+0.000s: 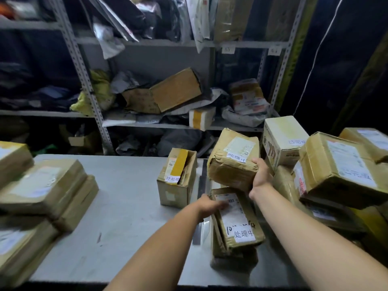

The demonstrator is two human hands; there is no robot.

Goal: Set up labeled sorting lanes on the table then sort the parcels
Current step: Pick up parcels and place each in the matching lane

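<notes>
A grey tabletop (126,196) stands in a dim storeroom. Behind it are metal shelves (84,66) crammed with boxes, mailer bags and crumpled wrapping. A stack (42,185) of flat brown parcels fills the tabletop's left end, and a pile (344,164) of taped boxes crowds the right end, with a white box (283,139) at its back. Near the middle a small box (178,181) stands upright with a white handwritten label on its top. Just to its right a dark strip (202,175) runs front to back along the surface.

The right grip (261,173) is closed on the near right corner of a crumpled parcel (233,160), with the thumb against its side and the fingers curled out of sight beneath. That parcel is tilted and held clear of the tabletop, right of the small box and above the items below. It carries a white handwritten label.

The left grip (210,204) lies on the far left corner of a flat parcel (237,219), fingers reaching across its printed label. They are blurred, so I cannot tell whether they clasp the edge or only rest there. The flat parcel has its own handwritten label and sits on a lower box (233,259), right of the strip.
</notes>
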